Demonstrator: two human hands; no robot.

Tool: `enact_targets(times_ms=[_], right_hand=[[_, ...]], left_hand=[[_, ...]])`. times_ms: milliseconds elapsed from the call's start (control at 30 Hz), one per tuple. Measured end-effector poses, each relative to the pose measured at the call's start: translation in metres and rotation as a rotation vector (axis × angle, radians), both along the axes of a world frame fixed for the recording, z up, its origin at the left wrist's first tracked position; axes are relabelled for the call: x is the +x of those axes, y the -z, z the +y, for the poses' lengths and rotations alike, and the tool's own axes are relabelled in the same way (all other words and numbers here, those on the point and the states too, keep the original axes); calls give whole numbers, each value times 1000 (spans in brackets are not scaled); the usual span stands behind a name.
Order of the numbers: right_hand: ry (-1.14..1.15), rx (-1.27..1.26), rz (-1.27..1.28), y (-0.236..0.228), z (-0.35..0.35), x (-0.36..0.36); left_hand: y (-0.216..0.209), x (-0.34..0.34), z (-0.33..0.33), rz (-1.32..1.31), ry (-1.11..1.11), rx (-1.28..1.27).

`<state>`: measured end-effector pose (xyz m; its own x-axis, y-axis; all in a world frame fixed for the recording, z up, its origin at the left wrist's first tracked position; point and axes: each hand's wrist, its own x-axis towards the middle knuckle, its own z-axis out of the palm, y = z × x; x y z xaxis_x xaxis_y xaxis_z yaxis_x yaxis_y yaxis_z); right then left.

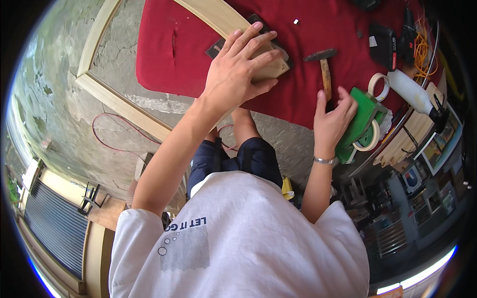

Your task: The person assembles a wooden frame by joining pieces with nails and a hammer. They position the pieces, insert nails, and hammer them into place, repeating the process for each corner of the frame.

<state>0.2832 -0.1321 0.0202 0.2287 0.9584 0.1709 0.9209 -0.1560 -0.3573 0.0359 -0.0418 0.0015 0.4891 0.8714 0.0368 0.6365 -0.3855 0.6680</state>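
My left hand [236,67] is laid over a corner of a pale wooden frame [218,15], its fingers across the wood and its thumb along the near side. Beneath that corner, a dark flat plate [214,48] shows in part on the red cloth. The frame reaches out past the table's left edge. My right hand [334,119] is open, thumb and fingers apart, beside the end of a hammer's handle. The hammer [325,72] lies with its head away from me. Just right of that hand stands a green tape dispenser [360,116] with a roll of tape in it.
A red cloth [166,54] covers the table. A tape roll [378,86], a white bottle [410,92], a black case [382,44], and an orange cord [425,49] crowd its right side. On the concrete floor lies a thin red hose [94,126].
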Motion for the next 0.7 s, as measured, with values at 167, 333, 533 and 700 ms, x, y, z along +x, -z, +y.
enact_targets(times_ms=[167, 333, 533, 700], right_hand=[[8, -185, -196, 0, -22, 13], [50, -263, 185, -34, -30, 5], [-277, -249, 181, -63, -51, -5], [-339, -124, 111, -66, -42, -11]], left_hand=[[-1, 1, 0, -1, 7, 10], [2, 0, -2, -19, 6, 11], [2, -1, -3, -34, 11, 19], [1, -1, -1, -47, 13, 30]])
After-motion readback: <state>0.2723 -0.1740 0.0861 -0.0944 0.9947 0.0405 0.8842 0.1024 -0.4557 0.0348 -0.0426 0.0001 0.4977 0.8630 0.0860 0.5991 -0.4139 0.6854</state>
